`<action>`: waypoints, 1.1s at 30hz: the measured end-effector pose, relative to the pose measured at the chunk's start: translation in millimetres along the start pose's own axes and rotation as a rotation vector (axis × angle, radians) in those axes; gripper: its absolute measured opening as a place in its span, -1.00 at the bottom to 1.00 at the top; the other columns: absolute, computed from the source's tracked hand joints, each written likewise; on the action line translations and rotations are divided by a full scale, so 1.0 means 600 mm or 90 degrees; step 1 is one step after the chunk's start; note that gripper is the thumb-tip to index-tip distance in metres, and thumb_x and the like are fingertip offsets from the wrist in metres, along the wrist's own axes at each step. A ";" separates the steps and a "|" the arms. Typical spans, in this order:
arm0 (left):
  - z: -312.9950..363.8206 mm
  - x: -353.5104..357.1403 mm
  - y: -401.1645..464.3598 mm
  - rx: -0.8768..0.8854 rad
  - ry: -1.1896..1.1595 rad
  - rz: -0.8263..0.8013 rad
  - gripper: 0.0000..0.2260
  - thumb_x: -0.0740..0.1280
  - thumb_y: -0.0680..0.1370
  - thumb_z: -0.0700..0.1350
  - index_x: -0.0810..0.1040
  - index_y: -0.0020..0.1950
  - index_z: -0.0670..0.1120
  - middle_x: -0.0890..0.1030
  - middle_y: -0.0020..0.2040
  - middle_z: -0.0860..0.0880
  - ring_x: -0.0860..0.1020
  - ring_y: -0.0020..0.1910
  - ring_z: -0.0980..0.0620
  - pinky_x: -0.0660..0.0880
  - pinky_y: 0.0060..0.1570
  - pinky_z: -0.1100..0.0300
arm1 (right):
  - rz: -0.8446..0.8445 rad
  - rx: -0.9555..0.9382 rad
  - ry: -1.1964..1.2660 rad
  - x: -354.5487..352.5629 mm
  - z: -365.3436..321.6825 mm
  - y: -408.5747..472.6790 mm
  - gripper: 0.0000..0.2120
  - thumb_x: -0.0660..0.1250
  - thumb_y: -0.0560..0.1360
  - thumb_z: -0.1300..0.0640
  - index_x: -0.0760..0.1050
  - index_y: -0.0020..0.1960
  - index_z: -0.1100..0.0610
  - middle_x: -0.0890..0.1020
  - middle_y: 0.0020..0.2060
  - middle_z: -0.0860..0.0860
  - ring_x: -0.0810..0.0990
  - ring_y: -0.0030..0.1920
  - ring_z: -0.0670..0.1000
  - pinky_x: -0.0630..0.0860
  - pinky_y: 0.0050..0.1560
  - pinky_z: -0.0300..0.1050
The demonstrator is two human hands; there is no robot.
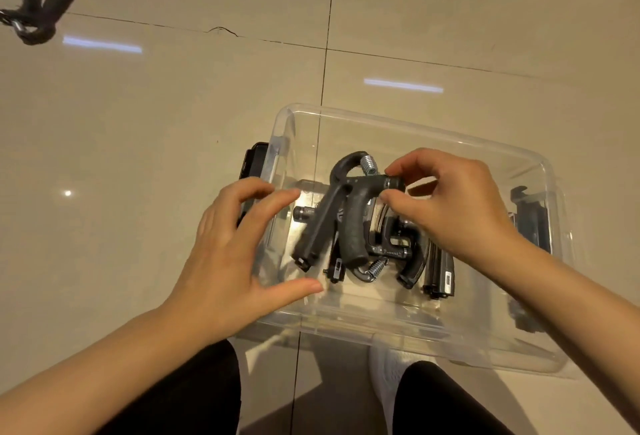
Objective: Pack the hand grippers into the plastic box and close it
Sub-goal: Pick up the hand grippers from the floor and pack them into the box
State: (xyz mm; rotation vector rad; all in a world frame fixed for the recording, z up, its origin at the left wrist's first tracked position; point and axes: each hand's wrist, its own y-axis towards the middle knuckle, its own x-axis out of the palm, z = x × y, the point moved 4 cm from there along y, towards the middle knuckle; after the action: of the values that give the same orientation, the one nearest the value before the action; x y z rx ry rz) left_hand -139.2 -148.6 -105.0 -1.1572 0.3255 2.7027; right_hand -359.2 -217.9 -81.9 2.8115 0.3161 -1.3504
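Observation:
A clear plastic box (408,126) stands open on the tiled floor. Several black hand grippers lie in a pile inside it. The topmost black hand gripper (349,212), with a steel spring at its top, sits above the pile. My right hand (446,199) pinches the knob end of that gripper between thumb and fingers. My left hand (239,247) hovers spread over the box's left wall, fingers straight, holding nothing. One more hand gripper with foam handles (41,11) lies on the floor at the far left.
Black latches show on the box's left side (254,164) and right side (530,216). The floor is glossy beige tile (173,105) with dark joints. My knees and a white shoe (388,375) are just below the box.

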 end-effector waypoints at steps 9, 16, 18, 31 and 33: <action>-0.017 0.019 -0.012 -0.003 0.012 -0.082 -0.25 0.21 0.38 0.41 0.11 0.49 0.16 -0.02 0.53 0.09 -0.02 0.52 0.05 0.15 0.36 -0.07 | -0.087 -0.417 -0.469 0.106 -0.041 0.031 -0.77 0.53 0.12 0.26 0.45 -0.47 0.14 0.47 -0.54 0.04 0.46 -0.46 0.09 0.24 -0.44 -0.21; -0.018 0.019 -0.011 -0.006 -0.031 -0.038 -0.25 0.23 0.40 0.36 0.07 0.49 0.12 0.08 0.51 0.05 0.03 0.51 0.02 0.12 0.41 0.05 | -0.149 -0.409 -0.445 0.179 -0.029 0.068 -0.71 0.57 0.17 0.14 0.60 -0.16 0.14 0.55 -0.36 0.07 0.53 -0.35 0.12 0.25 -0.38 -0.18; -0.019 0.019 -0.013 -0.009 -0.047 -0.025 -0.23 0.25 0.39 0.33 0.02 0.50 0.12 0.07 0.50 0.10 0.02 0.51 0.04 0.06 0.45 0.20 | -0.183 -0.301 -0.345 0.193 -0.008 0.073 -0.56 0.47 0.36 0.00 0.51 0.19 0.12 0.58 -0.10 0.09 0.54 -0.08 0.14 0.37 -0.22 -0.09; -0.021 0.020 -0.013 -0.012 -0.089 -0.013 -0.28 0.20 0.42 0.34 -0.03 0.49 0.22 0.04 0.48 0.19 0.10 0.48 0.09 0.06 0.40 0.37 | -0.156 -0.106 -0.203 0.226 0.043 0.074 -0.58 0.35 0.46 -0.12 0.47 0.25 0.05 0.54 0.17 -0.01 0.41 0.19 0.07 0.31 0.12 -0.07; -0.021 0.021 -0.013 -0.009 -0.089 -0.011 -0.29 0.20 0.43 0.34 -0.01 0.49 0.20 0.06 0.48 0.17 0.12 0.47 0.07 0.10 0.40 0.34 | -0.129 -0.126 -0.247 0.228 0.033 0.078 -0.68 0.35 0.47 -0.07 0.52 0.14 0.09 0.61 0.04 0.00 0.46 0.08 0.11 0.31 -0.02 -0.07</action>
State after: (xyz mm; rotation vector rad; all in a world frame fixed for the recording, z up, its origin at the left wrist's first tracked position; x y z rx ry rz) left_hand -137.2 -143.6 -124.0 -0.9627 0.2732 2.7566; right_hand -282.7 -241.0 -203.5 2.3443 0.6924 -1.7522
